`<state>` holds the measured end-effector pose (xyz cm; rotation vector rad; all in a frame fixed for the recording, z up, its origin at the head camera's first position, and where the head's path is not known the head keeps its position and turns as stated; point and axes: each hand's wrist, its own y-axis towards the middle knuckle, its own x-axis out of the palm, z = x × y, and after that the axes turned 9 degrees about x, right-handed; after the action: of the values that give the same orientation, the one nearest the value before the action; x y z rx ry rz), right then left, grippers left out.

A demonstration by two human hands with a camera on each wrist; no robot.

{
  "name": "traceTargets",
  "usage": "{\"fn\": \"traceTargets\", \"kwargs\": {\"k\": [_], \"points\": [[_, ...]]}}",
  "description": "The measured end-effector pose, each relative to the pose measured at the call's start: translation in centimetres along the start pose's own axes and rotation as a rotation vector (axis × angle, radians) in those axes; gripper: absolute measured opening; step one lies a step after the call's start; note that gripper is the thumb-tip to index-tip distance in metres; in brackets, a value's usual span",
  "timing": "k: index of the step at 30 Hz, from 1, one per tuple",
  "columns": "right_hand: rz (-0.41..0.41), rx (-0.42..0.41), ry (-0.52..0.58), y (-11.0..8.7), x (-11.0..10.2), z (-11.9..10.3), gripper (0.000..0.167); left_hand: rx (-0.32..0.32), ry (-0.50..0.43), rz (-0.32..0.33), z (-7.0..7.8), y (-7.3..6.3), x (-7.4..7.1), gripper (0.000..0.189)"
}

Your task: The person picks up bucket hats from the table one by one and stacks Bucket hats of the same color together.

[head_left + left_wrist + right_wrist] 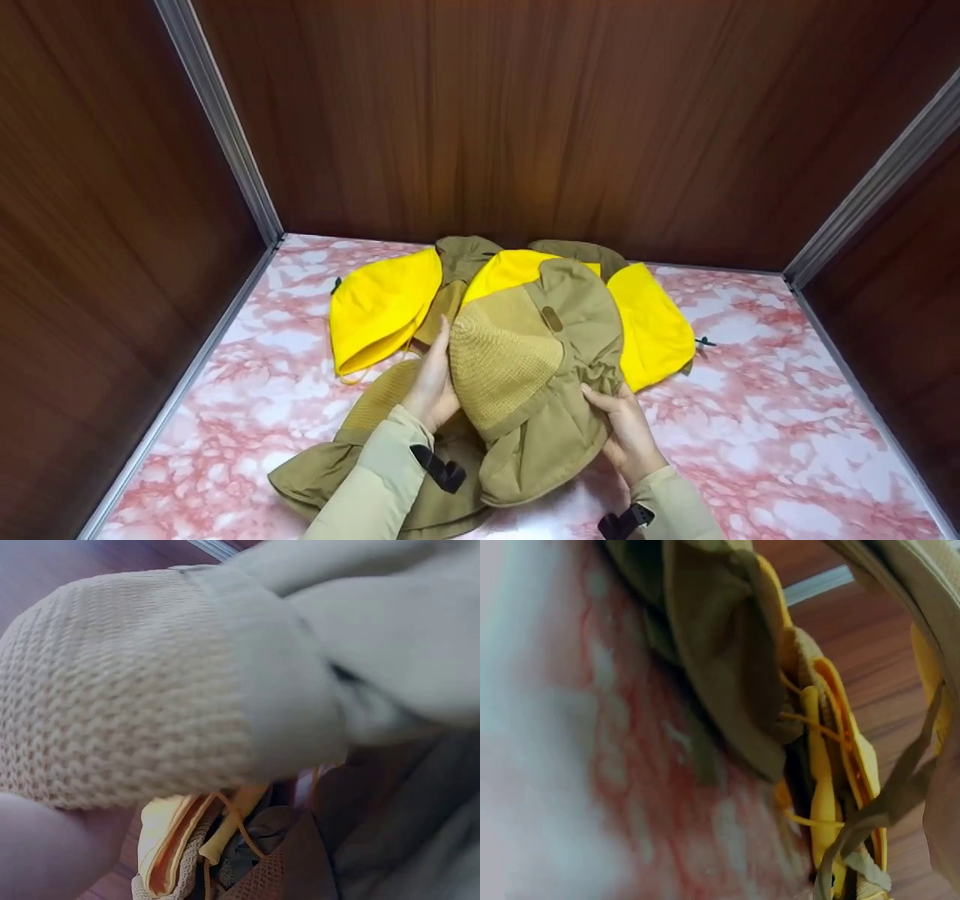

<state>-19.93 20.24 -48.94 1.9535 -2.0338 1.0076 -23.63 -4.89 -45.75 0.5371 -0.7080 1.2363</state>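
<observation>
Both hands hold up a khaki sun hat (510,367) with a knitted crown, a wide cloth brim and a small brown tag. My left hand (435,386) grips the side of the crown, its fingers partly hidden behind it. With the thumb on top of the gathered brim, my right hand (630,427) pinches the opposite side. Close up in the left wrist view, the knitted crown (127,690) lies against that hand. Beneath the left forearm, a second khaki hat (322,472) rests on the table, its brim spread out.
A yellow hat (386,307) lies at the left and another yellow hat (652,330) at the right. More yellow and khaki hats (465,255) are piled behind the held one. Brown wood-grain panels (480,127) enclose the pink marbled table (765,420) at back and sides.
</observation>
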Motion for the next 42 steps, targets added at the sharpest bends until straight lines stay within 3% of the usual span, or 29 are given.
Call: {"fn": "traceTargets", "kwargs": {"k": [11,15,21,26,31,38,42], "points": [[-0.15,-0.099,0.272,-0.8,1.0,-0.9,0.047,-0.072,0.196,-0.107,-2.1,-1.5,-0.7,0.079],[-0.157,-0.12,0.334,-0.7,1.3,-0.9,0.05,-0.019,0.305,-0.103,-3.2,-1.4,-0.8,0.085],[-0.089,-0.127,0.321,-0.7,1.7,-0.7,0.05,0.048,0.439,-0.043,-4.4,-1.4,-1.1,0.093],[-0.053,-0.116,0.255,-0.6,1.7,-0.7,0.043,0.046,0.487,-0.03,-4.3,-1.4,-1.5,0.093],[-0.081,-0.082,0.216,-0.5,1.2,-0.8,0.032,0.017,0.436,-0.038,-3.8,-1.5,-1.7,0.091],[-0.148,-0.055,0.342,-0.5,0.3,-1.7,0.027,0.0,0.512,-0.05,-2.8,-1.5,-2.2,0.094],[-0.179,-0.023,0.402,-0.4,-0.3,-2.3,0.026,0.018,0.561,-0.1,-2.3,-1.4,-2.6,0.097]]}}
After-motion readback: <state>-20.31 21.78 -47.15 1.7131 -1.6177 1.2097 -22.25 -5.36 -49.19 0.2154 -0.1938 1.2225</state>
